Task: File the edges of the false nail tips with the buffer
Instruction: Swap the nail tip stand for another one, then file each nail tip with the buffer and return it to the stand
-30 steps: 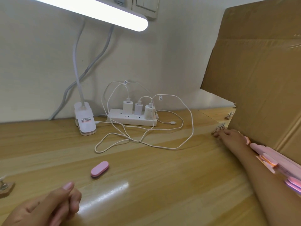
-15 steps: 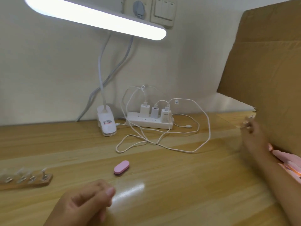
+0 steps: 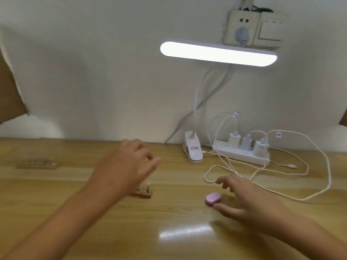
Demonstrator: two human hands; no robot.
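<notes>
- Buffer (image 3: 213, 197), pink and oval, lies flat on the wooden counter (image 3: 112, 231), at about 5 o'clock from the middle of the view.
- Right hand (image 3: 244, 200) sits at 3 o'clock of the buffer with its fingers (image 3: 223, 182) spread wide and holding nothing. The thumb tip lies just beside the buffer at its 5 o'clock, but motion blur hides whether they touch.
- Left hand (image 3: 125, 166) hovers at 10 o'clock of the buffer, blurred, with fingers loosely bent and nothing in its grasp.
- Short wooden stand (image 3: 145, 193) shows at the left hand's 5 o'clock, partly hidden by the wrist, with two upright pegs visible.
- Longer wooden stand (image 3: 37, 165) lies at 9 o'clock of the left hand, well apart. It carries a row of nail tips (image 3: 38, 162) too blurred to count.
- Lamp clamp (image 3: 193, 151) stands at 11 o'clock of the buffer, by the wall, and its lit bar (image 3: 217, 54) hangs above.
- Power strip (image 3: 242, 154) with three chargers is at 1 o'clock, and white cables (image 3: 326, 166) loop past the right hand.
</notes>
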